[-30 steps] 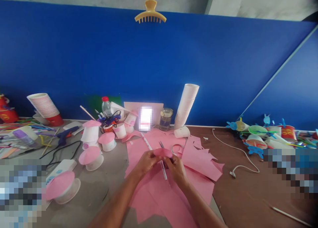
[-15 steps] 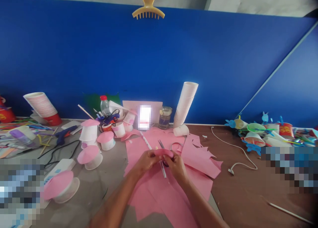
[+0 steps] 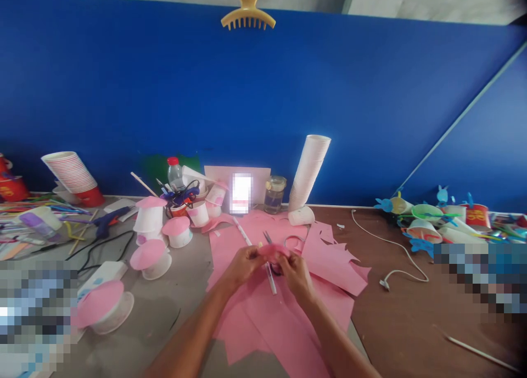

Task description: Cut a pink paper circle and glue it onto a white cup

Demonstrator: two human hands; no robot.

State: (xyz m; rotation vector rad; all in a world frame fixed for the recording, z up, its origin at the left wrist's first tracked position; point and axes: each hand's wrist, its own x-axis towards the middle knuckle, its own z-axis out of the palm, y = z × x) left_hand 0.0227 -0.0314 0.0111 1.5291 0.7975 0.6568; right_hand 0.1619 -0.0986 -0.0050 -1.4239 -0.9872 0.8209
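Note:
Between both hands I hold a small curved piece of pink paper (image 3: 273, 249). My left hand (image 3: 246, 264) pinches its left end. The fingers of my right hand (image 3: 295, 270) are closed on its right end. Below it lie scissors (image 3: 268, 237), their blades pointing away and their handles partly hidden by my right hand. A white pen (image 3: 270, 279) rests beside them on large pink paper sheets (image 3: 263, 317). Another white stick-like pen (image 3: 242, 231) lies farther back on the sheets.
Paper cups with pink tops (image 3: 150, 254) stand to the left, near a glue gun (image 3: 107, 223). At the back are a glass jar (image 3: 274, 194) and a leaning stack of white cups (image 3: 309, 172). A white cable (image 3: 393, 242) lies on the brown right side.
The held pink paper has tilted slightly and my right fingers have shifted a little along it. The whole view has moved slightly.

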